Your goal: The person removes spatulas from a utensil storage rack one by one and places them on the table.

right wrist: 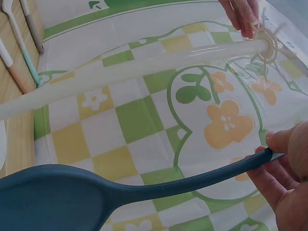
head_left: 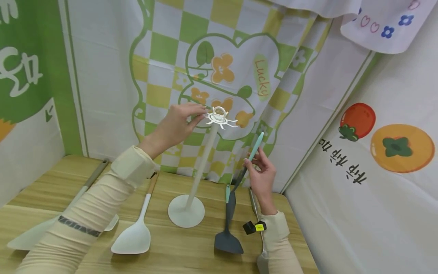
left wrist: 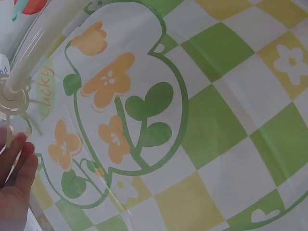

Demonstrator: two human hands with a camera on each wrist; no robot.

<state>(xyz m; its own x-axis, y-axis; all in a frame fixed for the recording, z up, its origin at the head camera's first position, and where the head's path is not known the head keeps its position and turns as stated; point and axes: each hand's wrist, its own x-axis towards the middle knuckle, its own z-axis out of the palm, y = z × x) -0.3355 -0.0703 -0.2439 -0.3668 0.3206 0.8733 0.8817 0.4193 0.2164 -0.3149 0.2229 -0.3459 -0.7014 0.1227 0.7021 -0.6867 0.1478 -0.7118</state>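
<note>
A white utensil stand (head_left: 202, 167) has a round base, a tall pole and a ring of hooks on top. My left hand (head_left: 174, 125) pinches a hook at the left of that ring, fingertips also showing in the left wrist view (left wrist: 19, 178). My right hand (head_left: 262, 173) holds a dark cooking spoon (right wrist: 53, 192) by its mint handle (head_left: 256, 146), to the right of the pole. The spoon tilts with its head down; the right wrist view cuts off the end of that head. Below it, a dark turner (head_left: 228, 242) with a mint handle lies on the table.
On the wooden table (head_left: 178, 251), a white turner (head_left: 133, 238) with a wooden handle lies left of the stand. A larger pale turner (head_left: 37, 234) is partly behind the left sleeve. A metal utensil (head_left: 262, 262) lies by the right sleeve. A checkered curtain (head_left: 164, 45) hangs behind.
</note>
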